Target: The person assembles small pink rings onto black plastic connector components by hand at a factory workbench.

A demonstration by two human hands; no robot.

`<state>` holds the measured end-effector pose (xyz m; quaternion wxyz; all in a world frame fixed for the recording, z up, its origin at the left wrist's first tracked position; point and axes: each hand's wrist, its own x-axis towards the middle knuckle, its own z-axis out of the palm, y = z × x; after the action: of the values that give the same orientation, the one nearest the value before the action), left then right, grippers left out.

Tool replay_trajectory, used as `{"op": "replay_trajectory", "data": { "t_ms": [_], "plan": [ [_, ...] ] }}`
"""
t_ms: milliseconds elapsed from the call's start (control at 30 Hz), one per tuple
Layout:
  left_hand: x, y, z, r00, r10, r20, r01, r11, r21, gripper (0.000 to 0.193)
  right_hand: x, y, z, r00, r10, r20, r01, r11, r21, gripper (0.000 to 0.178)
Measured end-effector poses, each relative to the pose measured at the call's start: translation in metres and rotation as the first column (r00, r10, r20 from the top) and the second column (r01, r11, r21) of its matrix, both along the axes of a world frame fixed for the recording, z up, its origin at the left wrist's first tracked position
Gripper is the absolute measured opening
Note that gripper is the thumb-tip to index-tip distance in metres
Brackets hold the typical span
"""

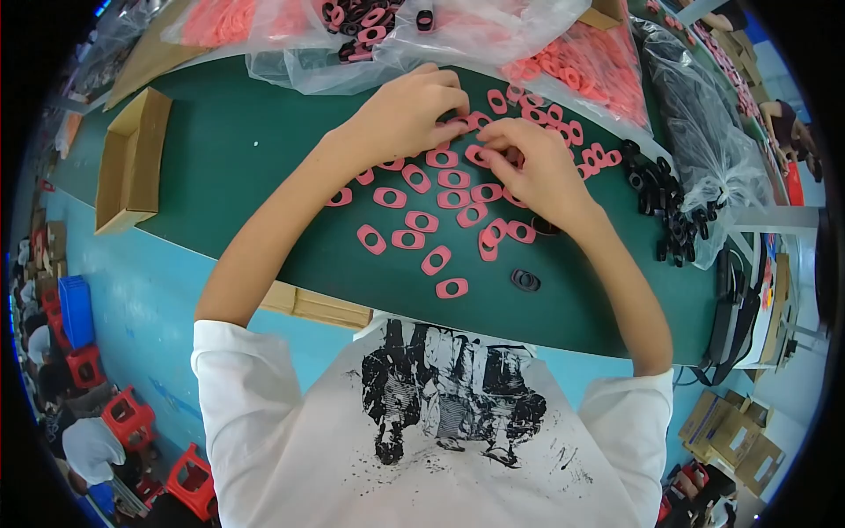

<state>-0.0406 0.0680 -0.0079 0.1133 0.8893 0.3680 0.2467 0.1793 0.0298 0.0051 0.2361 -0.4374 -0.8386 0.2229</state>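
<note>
Many small pink oval pieces with a round hole (437, 260) lie loose on the green tabletop (229, 158), most flat, a few overlapping. My left hand (414, 110) reaches in among the far ones, its thumb and fingers closed around a pink piece (459, 121) that is partly covered. Beside it, my right hand (537, 167) is curled, with thumb and forefinger at the edge of another pink piece (476, 157). Its other fingers fold under the palm and hide what lies below. One black oval piece (525, 280) rests apart, nearer to me.
Clear bags of pink parts (581, 70) and of mixed black and pink parts (361, 26) line the far edge. Black parts (664, 202) are heaped at the right beside a plastic bag (704, 132). An open cardboard box (132, 163) stands at the left edge.
</note>
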Motion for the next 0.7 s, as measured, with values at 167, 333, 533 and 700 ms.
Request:
{"op": "replay_trajectory", "data": {
  "t_ms": [167,333,533,700],
  "plan": [
    [0.005,-0.001,0.004,1.0,-0.006,0.02,0.009,0.993,-0.115,0.017,0.004,0.011,-0.01,0.993,0.086,0.085,-0.11,0.937,0.33,0.009],
    [0.0,-0.006,0.014,1.0,-0.01,-0.017,0.006,0.969,-0.246,0.017,0.018,0.013,0.005,0.999,0.047,0.011,-0.048,0.976,0.21,0.011],
    [0.0,-0.002,0.02,0.992,-0.051,-0.114,0.011,0.944,-0.331,0.02,0.009,0.009,-0.003,0.981,0.166,0.101,-0.191,0.919,0.344,0.02],
    [-0.005,-0.01,0.02,0.996,-0.032,-0.089,0.006,0.962,-0.273,0.02,-0.001,0.001,-0.002,0.988,0.117,0.103,-0.134,0.975,0.176,0.018]
  ]
}}
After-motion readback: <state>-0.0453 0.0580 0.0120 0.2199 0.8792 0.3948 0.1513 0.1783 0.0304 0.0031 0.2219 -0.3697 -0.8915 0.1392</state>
